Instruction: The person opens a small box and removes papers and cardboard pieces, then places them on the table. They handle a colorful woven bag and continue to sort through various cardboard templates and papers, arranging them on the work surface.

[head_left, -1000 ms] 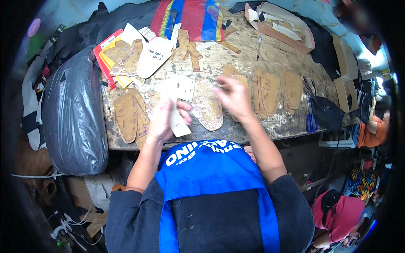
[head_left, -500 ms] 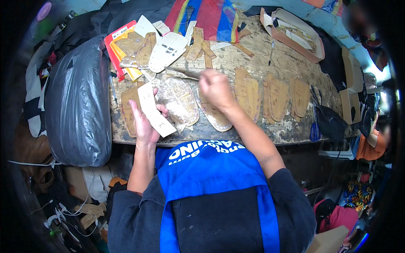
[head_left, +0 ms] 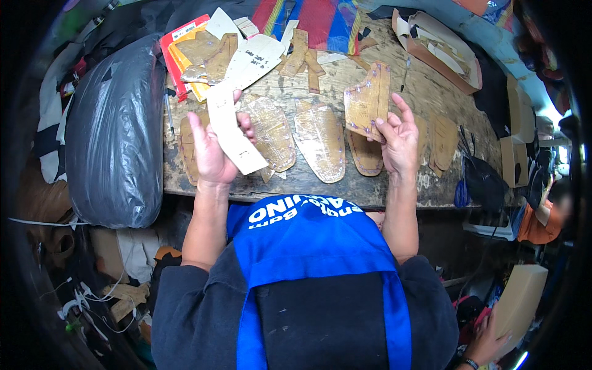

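Observation:
My left hand [head_left: 213,154] is closed round a curved, cream-coloured card pattern piece [head_left: 227,126], thumb on one side and fingertips on the other. Held up above the table, a brown pattern piece [head_left: 367,98] with purplish marks along its edges is pinched between the thumb and fingers of my right hand [head_left: 401,142]. Beneath and between my hands lie more brown pattern pieces in a row, among them a shiny taped one [head_left: 274,135], a rounded one [head_left: 320,145] and one partly covered by the held piece [head_left: 365,155].
A wrapped black bundle [head_left: 114,135] stands at the table's left, beside a pen [head_left: 169,114]. Toward the back are a lettered white pattern [head_left: 254,60], a striped mesh bag [head_left: 324,24] and a box of pieces [head_left: 441,58]. Another person's hand [head_left: 487,339] holds a cardboard box [head_left: 521,302].
My right hand has moved right from the table's middle and turned, so the brown piece now shows its flat face. My left hand keeps the cream piece, slightly higher.

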The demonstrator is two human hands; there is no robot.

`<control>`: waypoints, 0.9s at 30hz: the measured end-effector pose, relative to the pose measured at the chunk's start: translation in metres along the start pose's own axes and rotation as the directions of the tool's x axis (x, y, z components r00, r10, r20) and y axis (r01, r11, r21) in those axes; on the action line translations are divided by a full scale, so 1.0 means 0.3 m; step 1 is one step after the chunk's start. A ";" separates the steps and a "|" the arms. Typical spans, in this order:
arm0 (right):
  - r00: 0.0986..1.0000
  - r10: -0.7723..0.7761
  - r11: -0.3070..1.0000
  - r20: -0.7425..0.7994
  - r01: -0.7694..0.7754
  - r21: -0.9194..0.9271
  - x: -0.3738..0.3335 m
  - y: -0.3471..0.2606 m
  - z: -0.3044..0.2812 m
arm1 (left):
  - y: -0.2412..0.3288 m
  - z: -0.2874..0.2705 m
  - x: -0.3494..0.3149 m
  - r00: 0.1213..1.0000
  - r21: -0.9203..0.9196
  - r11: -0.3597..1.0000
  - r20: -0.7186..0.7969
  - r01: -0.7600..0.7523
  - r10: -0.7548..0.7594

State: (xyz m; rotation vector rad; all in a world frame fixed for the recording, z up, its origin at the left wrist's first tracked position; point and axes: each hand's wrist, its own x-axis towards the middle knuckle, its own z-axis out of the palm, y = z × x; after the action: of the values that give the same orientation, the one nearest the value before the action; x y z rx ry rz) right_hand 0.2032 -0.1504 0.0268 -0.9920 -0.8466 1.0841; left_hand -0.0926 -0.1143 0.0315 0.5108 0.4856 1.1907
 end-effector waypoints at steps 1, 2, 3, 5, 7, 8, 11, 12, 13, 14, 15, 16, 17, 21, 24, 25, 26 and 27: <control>0.999 0.031 0.999 0.012 -0.031 -0.018 -0.010 -0.008 0.007 | -0.006 0.014 0.005 1.000 -0.002 1.000 0.028 0.007 -0.007; 0.999 0.037 0.999 0.032 -0.037 -0.008 -0.023 -0.010 0.015 | -0.008 0.025 0.011 0.997 -0.014 1.000 0.077 0.010 -0.009; 0.998 0.045 0.999 0.051 -0.045 0.001 -0.037 -0.008 0.022 | -0.008 0.035 0.016 0.988 0.006 1.000 0.153 -0.009 0.008; 0.993 0.060 0.997 0.102 -0.064 0.037 -0.067 0.006 0.037 | -0.014 0.052 0.024 0.985 -0.031 0.999 0.172 -0.023 0.028; 0.984 0.124 0.992 0.124 -0.128 0.023 -0.097 0.027 0.051 | -0.016 0.063 0.027 0.982 -0.066 0.997 0.186 -0.028 0.040; 0.979 0.141 0.988 0.149 -0.148 0.035 -0.111 0.039 0.058 | -0.016 0.067 0.027 0.983 -0.079 0.997 0.182 -0.024 0.038; 0.993 0.111 0.819 0.036 -0.071 -0.569 -0.135 0.070 0.100 | -0.014 0.075 0.032 0.991 -0.121 0.993 0.134 0.000 0.017; 0.998 0.019 0.574 0.060 0.038 -0.818 -0.139 0.072 0.117 | -0.015 0.076 0.034 0.994 -0.136 0.991 0.113 0.011 0.005; 0.996 0.028 0.621 0.081 0.046 -0.783 -0.139 0.068 0.133 | -0.019 0.078 0.035 0.998 -0.055 0.998 0.058 -0.022 0.025; 0.987 0.126 0.759 0.098 -0.032 -0.650 -0.151 0.060 0.152 | -0.025 0.079 0.032 0.999 0.029 0.998 0.006 -0.051 0.051; 0.968 0.172 0.857 0.182 -0.056 -0.512 -0.153 0.057 0.178 | -0.031 0.079 0.027 0.996 0.096 0.992 -0.015 -0.082 0.084; 0.943 0.182 0.935 0.280 -0.078 -0.345 -0.155 0.052 0.205 | -0.035 0.079 0.024 0.996 0.095 0.992 -0.024 -0.082 0.085; 0.929 0.225 0.926 0.294 -0.109 -0.362 -0.154 0.048 0.232 | -0.039 0.079 0.024 0.996 0.076 0.993 -0.001 -0.094 0.095; 0.904 0.254 0.946 0.344 -0.159 -0.282 -0.131 0.053 0.307 | -0.045 0.075 0.020 0.992 0.118 0.986 -0.032 -0.120 0.125; 0.892 0.287 0.953 0.348 -0.227 -0.202 -0.118 0.079 0.320 | -0.045 0.065 0.011 0.993 0.137 0.986 -0.044 -0.098 0.105; 0.885 0.305 0.949 0.351 -0.253 -0.188 -0.115 0.090 0.318 | -0.049 0.058 0.007 0.996 0.162 0.984 -0.048 -0.072 0.081; 0.881 0.315 0.948 0.354 -0.271 -0.169 -0.113 0.101 0.312 | -0.056 0.049 0.004 0.997 0.156 0.985 0.011 -0.078 0.077; 0.873 0.359 0.930 0.330 -0.303 -0.209 -0.113 0.115 0.311 | -0.067 0.038 0.001 0.999 0.244 0.969 -0.020 -0.023 0.029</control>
State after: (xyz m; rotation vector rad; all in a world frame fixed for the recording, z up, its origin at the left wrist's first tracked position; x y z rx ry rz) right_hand 0.0985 -0.1572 0.0231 -1.1077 -1.0961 1.5517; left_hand -0.0707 -0.1212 0.0284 0.7166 0.6521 1.1692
